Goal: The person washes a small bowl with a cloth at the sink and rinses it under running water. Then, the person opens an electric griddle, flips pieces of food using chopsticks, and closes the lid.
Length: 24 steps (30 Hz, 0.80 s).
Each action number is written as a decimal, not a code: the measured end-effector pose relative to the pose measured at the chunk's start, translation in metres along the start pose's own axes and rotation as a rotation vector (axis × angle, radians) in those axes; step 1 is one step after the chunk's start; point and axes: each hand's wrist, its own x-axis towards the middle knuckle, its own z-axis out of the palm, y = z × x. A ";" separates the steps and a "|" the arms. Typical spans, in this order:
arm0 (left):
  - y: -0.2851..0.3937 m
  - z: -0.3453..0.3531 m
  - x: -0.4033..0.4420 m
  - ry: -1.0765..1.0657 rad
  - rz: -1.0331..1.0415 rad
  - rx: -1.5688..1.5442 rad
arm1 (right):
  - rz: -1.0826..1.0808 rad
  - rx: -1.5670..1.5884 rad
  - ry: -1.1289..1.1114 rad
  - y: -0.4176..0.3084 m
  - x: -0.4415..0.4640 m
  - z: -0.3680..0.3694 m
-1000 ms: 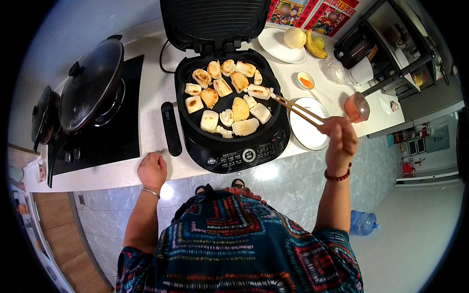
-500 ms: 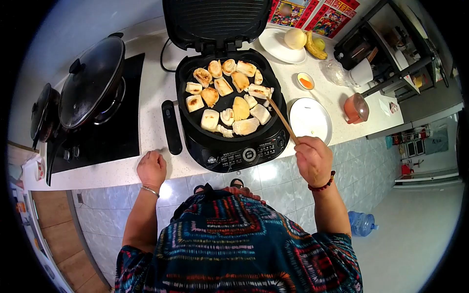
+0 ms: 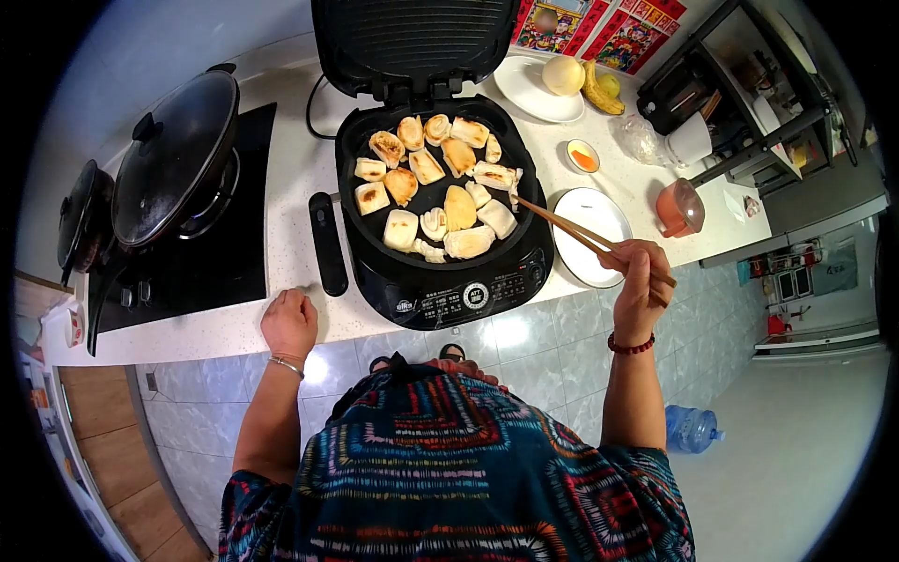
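My right hand (image 3: 641, 277) holds a pair of wooden chopsticks (image 3: 581, 232) over the white plate (image 3: 593, 237). Their tips are at the right rim of the round black electric pan (image 3: 437, 199), beside a browned piece (image 3: 494, 175). Browned and pale pieces of dough or bun lie spread over the pan, several at the back with toasted tops. The ribbed lid (image 3: 412, 42) stands raised behind it. My left hand (image 3: 289, 323) rests closed on the counter's front edge, left of the pan's black handle (image 3: 328, 245); anything inside it is hidden.
At left, a lidded wok (image 3: 176, 159) and a smaller pan (image 3: 82, 215) stand on the black stove (image 3: 201, 281). To the right are a small bowl (image 3: 582, 156), an orange-pink container (image 3: 681, 207), an oval plate (image 3: 538, 88) with fruit, and a black rack (image 3: 749, 112).
My right hand came in toward the pan, then drew back right. The chopstick tips shifted slightly along the pan's right rim. My left hand stayed where it was.
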 end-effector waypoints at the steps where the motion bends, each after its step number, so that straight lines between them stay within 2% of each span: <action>1: 0.000 0.000 0.000 -0.002 -0.005 0.001 | 0.000 -0.001 0.000 0.002 0.001 -0.001; 3: 0.001 -0.001 0.000 -0.001 -0.006 -0.001 | 0.157 0.022 0.073 0.009 0.004 -0.006; 6: 0.002 -0.001 0.000 0.002 -0.010 -0.003 | 0.195 0.064 0.131 0.014 0.010 -0.006; 10: 0.004 -0.003 0.001 0.001 -0.010 -0.005 | 0.113 -0.050 0.073 -0.001 0.009 -0.002; 16: 0.003 -0.002 0.001 -0.011 -0.011 0.007 | -0.010 0.003 -0.028 -0.002 0.008 0.003; 24: 0.003 -0.001 0.001 0.003 -0.012 -0.003 | 0.059 -0.081 -0.019 0.006 0.008 0.005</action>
